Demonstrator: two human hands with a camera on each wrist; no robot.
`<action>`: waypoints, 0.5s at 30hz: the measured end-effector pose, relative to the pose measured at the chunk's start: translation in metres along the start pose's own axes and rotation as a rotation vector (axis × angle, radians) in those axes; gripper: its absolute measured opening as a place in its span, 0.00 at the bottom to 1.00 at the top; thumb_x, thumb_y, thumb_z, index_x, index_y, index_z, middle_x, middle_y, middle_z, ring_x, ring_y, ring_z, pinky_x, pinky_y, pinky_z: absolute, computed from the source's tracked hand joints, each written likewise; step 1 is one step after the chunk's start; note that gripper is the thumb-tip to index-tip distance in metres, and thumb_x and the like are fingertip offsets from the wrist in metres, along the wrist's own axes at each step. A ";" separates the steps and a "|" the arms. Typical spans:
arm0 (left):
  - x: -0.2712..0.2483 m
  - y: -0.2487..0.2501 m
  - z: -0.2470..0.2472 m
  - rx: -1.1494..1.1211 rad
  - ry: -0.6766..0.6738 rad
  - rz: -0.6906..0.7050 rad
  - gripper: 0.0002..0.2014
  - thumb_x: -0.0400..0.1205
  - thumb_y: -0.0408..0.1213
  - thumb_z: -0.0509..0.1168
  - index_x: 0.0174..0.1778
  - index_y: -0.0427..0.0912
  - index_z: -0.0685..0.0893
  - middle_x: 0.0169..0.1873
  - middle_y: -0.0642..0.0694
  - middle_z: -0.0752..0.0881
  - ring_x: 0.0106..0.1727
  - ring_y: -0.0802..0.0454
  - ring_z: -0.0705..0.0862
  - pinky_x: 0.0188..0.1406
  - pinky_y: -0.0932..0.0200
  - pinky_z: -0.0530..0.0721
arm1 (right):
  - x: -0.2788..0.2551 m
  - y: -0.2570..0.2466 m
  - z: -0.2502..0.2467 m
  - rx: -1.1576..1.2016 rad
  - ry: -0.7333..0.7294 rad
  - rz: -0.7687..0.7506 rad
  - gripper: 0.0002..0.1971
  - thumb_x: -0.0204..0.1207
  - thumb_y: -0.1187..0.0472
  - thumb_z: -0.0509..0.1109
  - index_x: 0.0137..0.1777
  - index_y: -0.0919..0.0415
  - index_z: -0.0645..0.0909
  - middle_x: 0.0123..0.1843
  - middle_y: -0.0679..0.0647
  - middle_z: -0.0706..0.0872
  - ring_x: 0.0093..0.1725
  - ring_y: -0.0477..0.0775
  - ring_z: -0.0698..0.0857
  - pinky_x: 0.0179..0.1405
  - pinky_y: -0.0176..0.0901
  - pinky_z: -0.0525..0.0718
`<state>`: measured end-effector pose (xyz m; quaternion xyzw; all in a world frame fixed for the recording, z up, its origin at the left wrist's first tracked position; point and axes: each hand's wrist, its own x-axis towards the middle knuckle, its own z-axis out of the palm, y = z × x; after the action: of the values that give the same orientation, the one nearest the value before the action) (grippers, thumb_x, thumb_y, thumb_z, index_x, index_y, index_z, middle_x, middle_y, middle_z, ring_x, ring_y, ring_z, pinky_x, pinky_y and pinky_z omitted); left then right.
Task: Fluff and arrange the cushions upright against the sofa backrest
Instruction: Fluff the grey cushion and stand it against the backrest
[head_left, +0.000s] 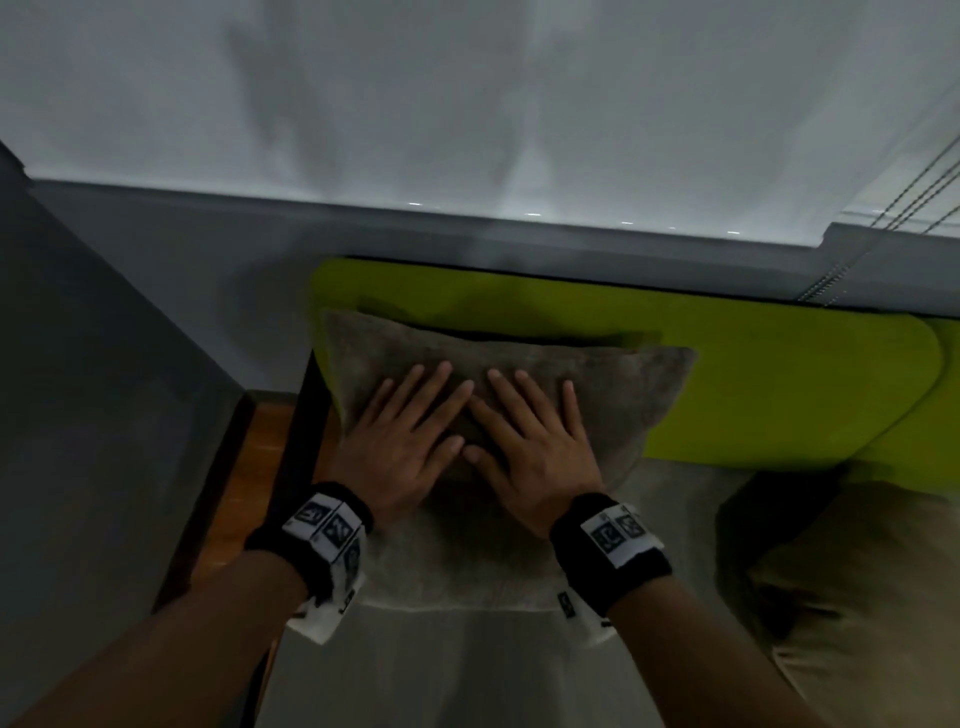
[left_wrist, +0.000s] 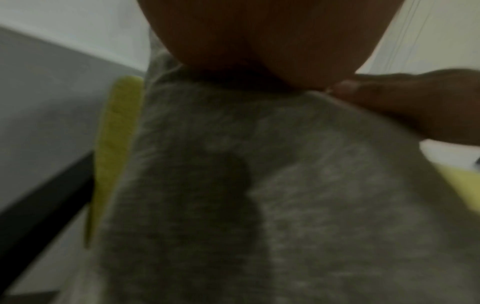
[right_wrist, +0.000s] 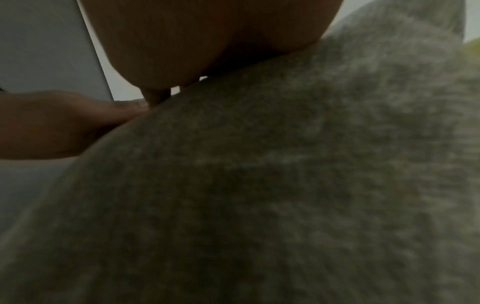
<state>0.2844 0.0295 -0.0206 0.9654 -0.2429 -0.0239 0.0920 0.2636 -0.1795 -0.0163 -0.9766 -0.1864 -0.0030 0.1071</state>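
A grey-brown plush cushion leans upright against the lime-green sofa backrest at the sofa's left end. My left hand and right hand lie flat side by side on its front face, fingers straight and spread, pressing into the middle. In the left wrist view the cushion fills the frame below my palm, with the other hand's thumb at the right. In the right wrist view the cushion bulges under my palm.
A second, beige cushion lies flat on the grey seat at the right. A dark sofa frame edge and wooden floor lie to the left. A pale blind and its cords hang behind the backrest.
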 end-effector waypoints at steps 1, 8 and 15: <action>0.002 -0.004 0.004 0.020 -0.016 -0.064 0.30 0.86 0.62 0.34 0.86 0.62 0.44 0.87 0.54 0.47 0.87 0.48 0.48 0.84 0.39 0.46 | 0.002 0.008 0.001 -0.029 -0.012 0.030 0.31 0.86 0.32 0.47 0.87 0.39 0.59 0.91 0.47 0.58 0.90 0.55 0.54 0.85 0.75 0.44; 0.031 -0.052 -0.011 -0.002 -0.035 -0.374 0.35 0.85 0.65 0.37 0.86 0.53 0.44 0.87 0.50 0.42 0.87 0.47 0.41 0.83 0.36 0.43 | 0.015 0.065 -0.015 0.068 -0.021 0.386 0.36 0.78 0.22 0.42 0.86 0.29 0.50 0.91 0.39 0.46 0.90 0.48 0.41 0.79 0.74 0.24; 0.020 -0.086 -0.032 -1.007 0.189 -0.752 0.33 0.71 0.63 0.74 0.68 0.49 0.81 0.65 0.51 0.85 0.66 0.46 0.83 0.71 0.42 0.79 | -0.028 0.106 -0.020 1.175 0.468 0.855 0.56 0.68 0.28 0.75 0.89 0.55 0.56 0.86 0.56 0.69 0.82 0.56 0.72 0.79 0.58 0.74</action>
<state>0.3449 0.0994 -0.0052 0.8212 0.1627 -0.0806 0.5409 0.2770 -0.2901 -0.0200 -0.7202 0.2647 -0.0685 0.6375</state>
